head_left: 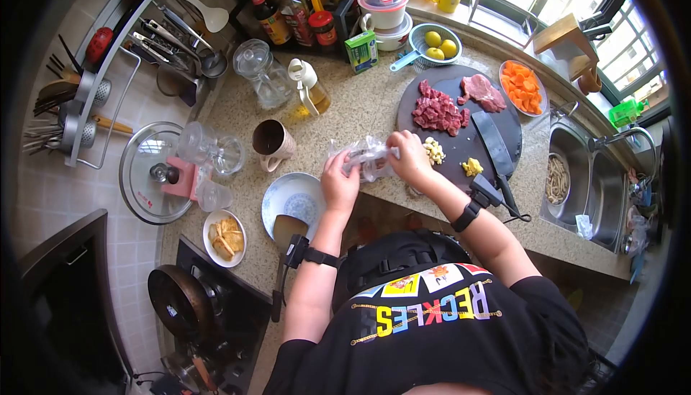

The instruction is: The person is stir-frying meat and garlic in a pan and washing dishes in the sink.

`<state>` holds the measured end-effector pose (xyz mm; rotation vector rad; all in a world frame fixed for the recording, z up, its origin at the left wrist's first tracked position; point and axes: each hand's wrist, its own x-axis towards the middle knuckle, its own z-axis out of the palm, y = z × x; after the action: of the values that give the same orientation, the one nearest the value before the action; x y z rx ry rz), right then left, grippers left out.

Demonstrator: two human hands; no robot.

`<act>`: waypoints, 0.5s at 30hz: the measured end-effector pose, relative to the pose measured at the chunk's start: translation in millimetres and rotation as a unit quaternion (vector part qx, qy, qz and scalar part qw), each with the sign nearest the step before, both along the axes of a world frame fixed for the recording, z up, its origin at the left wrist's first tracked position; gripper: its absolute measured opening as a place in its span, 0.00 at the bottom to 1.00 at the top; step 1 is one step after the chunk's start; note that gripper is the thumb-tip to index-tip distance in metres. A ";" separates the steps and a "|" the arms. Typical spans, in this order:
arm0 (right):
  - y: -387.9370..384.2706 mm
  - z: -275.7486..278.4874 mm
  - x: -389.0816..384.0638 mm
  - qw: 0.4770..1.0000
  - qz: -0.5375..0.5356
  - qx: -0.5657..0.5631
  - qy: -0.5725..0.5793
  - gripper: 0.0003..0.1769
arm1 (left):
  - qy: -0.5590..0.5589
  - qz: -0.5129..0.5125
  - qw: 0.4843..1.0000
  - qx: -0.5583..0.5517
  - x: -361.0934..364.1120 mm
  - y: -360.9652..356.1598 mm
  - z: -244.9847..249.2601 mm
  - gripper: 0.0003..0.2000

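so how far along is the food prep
Already cut: the carrots, the dark meat, the garlic and the ginger. In hand: the left hand and right hand hold clear plastic. Seemingly left: the pink meat looks uncut, the round fruit is whole, and the cooking looks unstarted, with no food visible in the pan.

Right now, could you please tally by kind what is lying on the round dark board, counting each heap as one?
On the round dark board:
Heap of cut red meat: 1
Separate paler piece of meat: 1
Heap of pale chopped bits: 1
Heap of yellow bits: 1
Knife: 1
Total: 5
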<state>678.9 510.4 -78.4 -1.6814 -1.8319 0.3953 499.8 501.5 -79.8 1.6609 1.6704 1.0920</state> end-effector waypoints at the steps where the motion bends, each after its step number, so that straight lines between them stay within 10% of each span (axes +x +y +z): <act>1: -5.8 10.0 -7.4 1.000 0.009 0.010 -0.014 0.11 | 0.037 -0.006 0.996 0.078 5.7 0.8 -1.4 0.07; 6: 0.2 29.0 -6.8 0.991 0.050 -0.124 -0.001 0.09 | 0.040 -0.052 0.997 0.033 -4.6 8.3 -10.1 0.05; 9: 8.8 12.9 7.2 0.945 -0.072 -0.169 0.272 0.10 | -0.296 0.000 0.951 -0.091 -12.3 6.6 -2.7 0.06; 15: -11.3 15.9 -6.8 0.994 -0.007 0.012 0.113 0.11 | -0.027 -0.088 0.995 0.039 -3.3 -0.4 5.4 0.06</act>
<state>672.1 499.0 -62.5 -1.5642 -1.6518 0.5322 496.5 501.1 -74.4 1.7744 1.4347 1.1182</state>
